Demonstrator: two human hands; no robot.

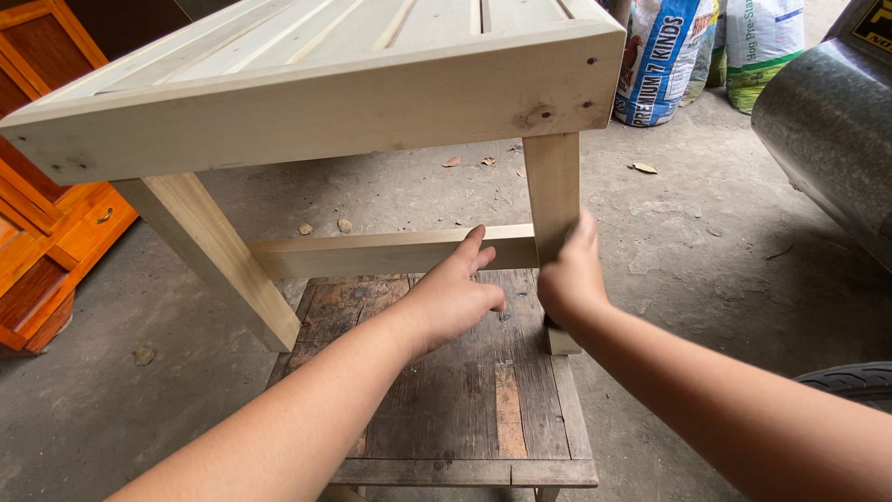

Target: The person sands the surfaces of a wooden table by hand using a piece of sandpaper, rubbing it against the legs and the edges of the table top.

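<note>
A pale unfinished wooden table (316,102) with a slatted top stands on a low, dark, weathered wooden platform (465,390). My right hand (569,279) wraps around the lower part of the table's right leg (552,186). My left hand (452,296) rests with its index finger stretched onto the horizontal crossbar (372,253), close to where the bar meets that leg. The other leg (218,260) slants down to the platform's left corner. I cannot tell whether my right hand holds anything besides the leg.
Orange-stained wooden furniture (46,186) stands at the left. Printed feed sacks (664,56) lean at the back right. A grey metal drum (827,130) lies at the right edge, with a dark tyre (850,379) below it. Dry leaves lie on the concrete floor (706,242).
</note>
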